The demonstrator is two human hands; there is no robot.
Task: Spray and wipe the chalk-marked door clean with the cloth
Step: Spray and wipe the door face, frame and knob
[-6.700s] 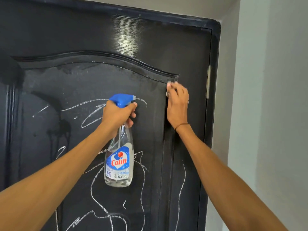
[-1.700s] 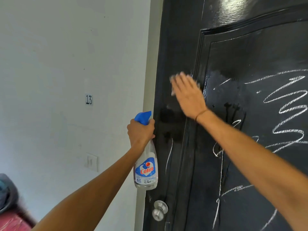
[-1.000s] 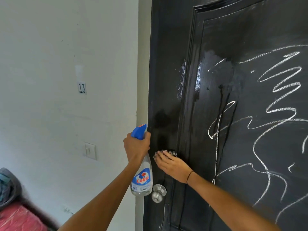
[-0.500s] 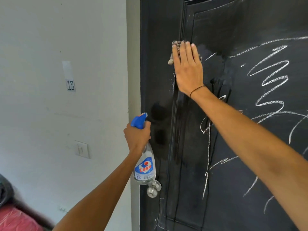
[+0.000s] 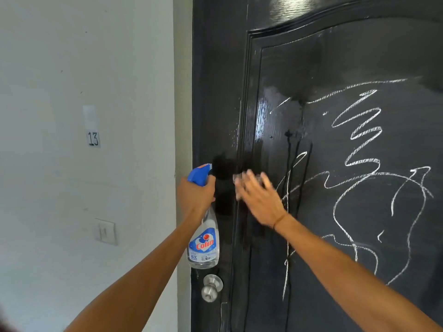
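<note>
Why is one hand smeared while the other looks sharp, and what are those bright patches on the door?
Head view: the right hand and cloth are motion-blurred; the left hand gripping the spray bottle is sharp; glare streaks the glossy door.

Readable text: one brand label and one wall number.
"Colin" and "5X" are printed on the spray bottle [image 5: 204, 243]; "13" is written on a small paper tag [image 5: 93, 138] stuck to the wall [image 5: 72, 68].
</note>
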